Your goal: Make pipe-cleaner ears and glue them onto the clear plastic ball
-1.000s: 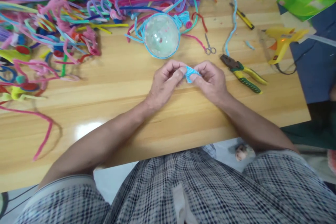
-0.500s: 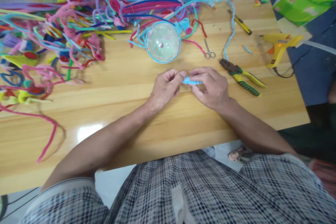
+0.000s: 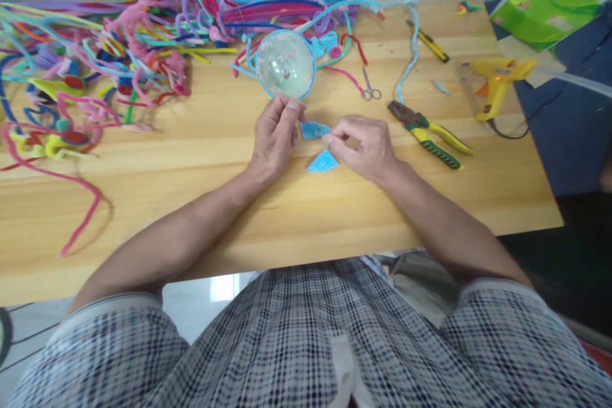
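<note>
Two flat, ribbed blue pieces, seemingly made of pipe cleaners, are by my hands. The upper blue piece spans the gap between them; the lower blue piece is just below. My right hand is closed, thumb and fingers pinched at the right end of the upper piece. My left hand is also closed, its fingertips by that piece's left end and overlapping the lower edge of a clear round bowl-like thing with a blue rim. What the left fingers hold is hidden.
Pliers, small scissors, a utility knife and a yellow glue gun with a cord lie to the right. Heaped colourful pipe cleaners cover the left and back. A pink pipe cleaner lies at left.
My hands have moved apart, the left up toward the clear bowl-like thing. Where one folded-looking blue bit showed between my fingers, two flat blue pieces now show. The view has shifted slightly.
</note>
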{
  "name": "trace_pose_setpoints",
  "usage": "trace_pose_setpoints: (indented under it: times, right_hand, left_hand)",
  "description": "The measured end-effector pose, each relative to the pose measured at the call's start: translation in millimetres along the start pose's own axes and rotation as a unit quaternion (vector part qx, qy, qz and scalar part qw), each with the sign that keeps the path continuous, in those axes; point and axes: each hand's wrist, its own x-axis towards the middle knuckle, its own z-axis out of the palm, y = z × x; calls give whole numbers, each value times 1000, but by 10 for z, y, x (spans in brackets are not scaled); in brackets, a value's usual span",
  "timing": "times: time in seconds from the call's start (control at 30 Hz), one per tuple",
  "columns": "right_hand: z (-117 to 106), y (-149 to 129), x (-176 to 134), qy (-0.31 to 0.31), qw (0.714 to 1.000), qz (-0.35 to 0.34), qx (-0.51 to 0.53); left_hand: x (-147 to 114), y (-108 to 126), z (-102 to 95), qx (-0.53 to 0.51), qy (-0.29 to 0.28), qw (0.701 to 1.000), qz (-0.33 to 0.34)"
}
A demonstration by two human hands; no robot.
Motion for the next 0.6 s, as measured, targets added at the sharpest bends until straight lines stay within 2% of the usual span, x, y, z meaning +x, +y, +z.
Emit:
trace_pose_setpoints:
  times: [0.1, 0.27, 0.33, 0.5, 0.6]
  right_hand:
    - [-43, 40, 41, -12, 999, 45, 6]
    - [-151, 41, 67, -190, 980, 53, 8]
    - [-190, 39, 58, -232, 971, 51, -6]
    - [-208, 58, 35, -248, 967, 54, 6]
    - [-173, 18, 50, -226, 967, 104, 52]
  left_hand:
    - [69, 50, -31, 35, 18, 999, 6]
    - [88, 277, -4, 67, -6, 998, 18]
    - [26, 356, -16, 69, -35, 997, 13]
    - [-273, 447, -191, 179, -65, 981, -29]
    - [-439, 476, -296, 240, -85, 967, -28]
